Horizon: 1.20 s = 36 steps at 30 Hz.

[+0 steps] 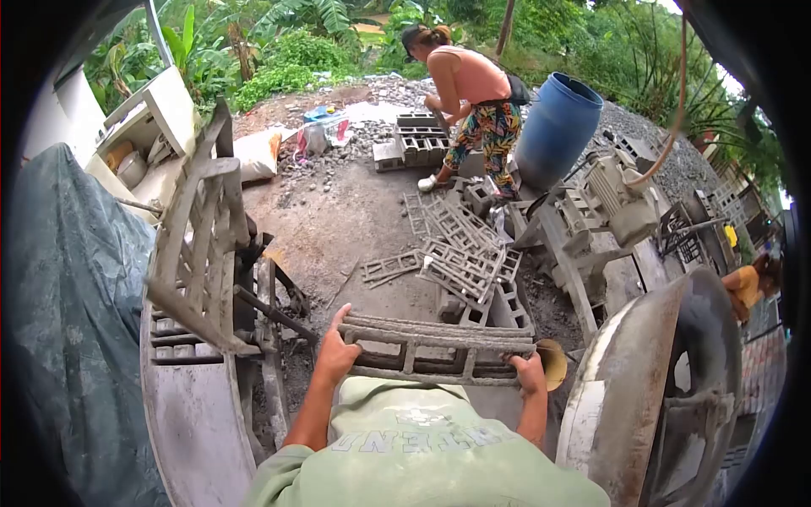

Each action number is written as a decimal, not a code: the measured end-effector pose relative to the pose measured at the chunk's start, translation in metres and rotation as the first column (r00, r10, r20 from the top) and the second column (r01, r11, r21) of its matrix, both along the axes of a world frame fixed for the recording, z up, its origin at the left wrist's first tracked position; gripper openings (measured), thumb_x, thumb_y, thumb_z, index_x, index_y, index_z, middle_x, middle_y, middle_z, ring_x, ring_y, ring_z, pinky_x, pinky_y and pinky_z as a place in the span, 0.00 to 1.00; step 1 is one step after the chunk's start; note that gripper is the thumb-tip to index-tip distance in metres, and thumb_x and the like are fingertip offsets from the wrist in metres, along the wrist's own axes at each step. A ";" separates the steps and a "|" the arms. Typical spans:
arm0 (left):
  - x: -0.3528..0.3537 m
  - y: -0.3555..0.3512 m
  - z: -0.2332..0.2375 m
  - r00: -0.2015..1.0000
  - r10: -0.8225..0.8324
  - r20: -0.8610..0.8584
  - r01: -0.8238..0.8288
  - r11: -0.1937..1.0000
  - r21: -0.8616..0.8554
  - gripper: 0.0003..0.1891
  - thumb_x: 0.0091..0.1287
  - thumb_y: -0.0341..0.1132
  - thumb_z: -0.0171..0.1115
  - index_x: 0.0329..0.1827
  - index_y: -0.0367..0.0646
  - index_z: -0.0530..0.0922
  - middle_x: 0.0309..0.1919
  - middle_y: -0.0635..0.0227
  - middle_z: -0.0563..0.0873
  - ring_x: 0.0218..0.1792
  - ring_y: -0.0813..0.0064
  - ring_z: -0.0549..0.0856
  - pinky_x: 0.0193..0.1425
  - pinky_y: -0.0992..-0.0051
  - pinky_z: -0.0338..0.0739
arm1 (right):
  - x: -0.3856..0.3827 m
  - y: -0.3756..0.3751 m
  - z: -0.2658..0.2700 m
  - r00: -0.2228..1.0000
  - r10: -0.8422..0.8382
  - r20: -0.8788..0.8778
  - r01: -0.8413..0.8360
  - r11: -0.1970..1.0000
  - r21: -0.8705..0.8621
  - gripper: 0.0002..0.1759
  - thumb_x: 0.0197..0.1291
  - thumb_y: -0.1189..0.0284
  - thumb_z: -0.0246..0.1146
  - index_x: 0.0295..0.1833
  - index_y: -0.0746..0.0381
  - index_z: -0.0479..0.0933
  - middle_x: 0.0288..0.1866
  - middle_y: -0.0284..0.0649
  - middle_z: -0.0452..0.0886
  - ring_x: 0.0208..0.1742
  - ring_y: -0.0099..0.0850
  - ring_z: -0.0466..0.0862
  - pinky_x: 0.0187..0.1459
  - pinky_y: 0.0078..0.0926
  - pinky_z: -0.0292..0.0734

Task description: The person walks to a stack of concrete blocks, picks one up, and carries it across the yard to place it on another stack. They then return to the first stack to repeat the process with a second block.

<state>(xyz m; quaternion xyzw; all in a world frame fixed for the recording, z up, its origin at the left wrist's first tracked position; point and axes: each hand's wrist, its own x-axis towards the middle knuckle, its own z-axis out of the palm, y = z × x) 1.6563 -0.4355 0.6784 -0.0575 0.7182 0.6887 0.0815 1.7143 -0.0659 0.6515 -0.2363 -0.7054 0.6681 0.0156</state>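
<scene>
A small stack of cement-crusted, ladder-shaped frames point(443, 345) is held level in front of my body. My left hand point(336, 353) is closed around its left end, the index finger pointing up along the side. At the other end my right hand point(530, 372) grips the frames, its fingers partly hidden beneath them. Just beyond lies a loose pile of similar grey frames point(463, 262) on the ground, some leaning over hollow concrete blocks point(508, 309).
A person point(465, 84) bends over a row of concrete blocks point(422, 139) beside a blue barrel point(557, 127). On the left stands a block-moulding machine point(198, 253). A motor point(621, 198) and a large rusty drum point(629, 380) are on the right, with another person point(748, 287) behind.
</scene>
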 end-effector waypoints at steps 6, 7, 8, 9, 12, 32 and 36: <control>-0.154 0.008 0.016 0.999 -0.048 0.002 0.048 0.997 -0.063 0.40 0.42 0.17 0.51 0.66 0.41 0.57 0.49 0.59 0.75 0.48 0.73 0.75 0.53 0.82 0.67 | -0.146 -0.002 0.026 0.996 -0.045 0.076 0.049 0.997 -0.057 0.16 0.42 0.78 0.62 0.42 0.67 0.75 0.39 0.38 0.80 0.38 0.28 0.77 0.45 0.24 0.69; -0.179 0.012 0.020 0.998 -0.050 0.029 0.052 0.997 -0.059 0.40 0.43 0.16 0.51 0.67 0.41 0.56 0.50 0.59 0.75 0.48 0.73 0.75 0.53 0.82 0.67 | -0.178 -0.003 0.029 0.998 -0.030 0.052 0.033 0.998 -0.054 0.17 0.42 0.78 0.62 0.42 0.67 0.75 0.39 0.38 0.80 0.38 0.28 0.77 0.45 0.24 0.69; -0.204 0.012 0.014 0.999 -0.031 0.045 0.035 0.995 -0.098 0.41 0.44 0.15 0.50 0.67 0.41 0.55 0.50 0.59 0.75 0.48 0.73 0.75 0.53 0.82 0.67 | -0.208 -0.005 0.029 1.000 -0.012 0.029 0.013 0.999 -0.049 0.17 0.42 0.78 0.62 0.43 0.67 0.75 0.39 0.38 0.80 0.39 0.28 0.77 0.45 0.24 0.69; -0.225 0.011 0.007 0.998 -0.022 0.054 0.027 0.994 -0.105 0.41 0.44 0.15 0.50 0.67 0.41 0.55 0.50 0.59 0.75 0.48 0.73 0.75 0.53 0.82 0.67 | -0.239 -0.006 0.031 1.000 0.008 0.004 -0.008 0.999 -0.050 0.17 0.42 0.78 0.62 0.43 0.67 0.75 0.39 0.38 0.79 0.39 0.28 0.77 0.46 0.24 0.69; -0.301 0.013 0.001 0.997 0.073 0.007 -0.072 0.996 -0.061 0.41 0.44 0.15 0.52 0.68 0.41 0.54 0.50 0.60 0.75 0.48 0.72 0.75 0.54 0.81 0.66 | -0.342 -0.006 0.037 0.994 0.068 -0.084 -0.073 0.995 -0.063 0.18 0.42 0.78 0.61 0.44 0.66 0.75 0.40 0.39 0.79 0.40 0.28 0.77 0.46 0.24 0.69; -0.773 -0.127 -0.030 0.983 0.011 0.183 -0.025 0.997 0.075 0.43 0.45 0.15 0.52 0.69 0.38 0.49 0.51 0.59 0.74 0.49 0.72 0.76 0.54 0.78 0.69 | -0.768 -0.141 -0.039 0.994 -0.009 0.109 0.018 0.996 -0.087 0.20 0.41 0.77 0.61 0.45 0.69 0.73 0.40 0.38 0.78 0.40 0.28 0.76 0.47 0.23 0.68; -0.870 -0.183 -0.040 0.988 -0.044 0.150 0.040 0.999 0.027 0.47 0.45 0.13 0.50 0.71 0.43 0.42 0.55 0.58 0.72 0.53 0.71 0.73 0.56 0.78 0.66 | -0.843 -0.191 -0.039 0.986 -0.037 0.165 0.046 0.998 -0.049 0.21 0.41 0.76 0.60 0.45 0.69 0.72 0.41 0.39 0.77 0.42 0.29 0.75 0.48 0.24 0.67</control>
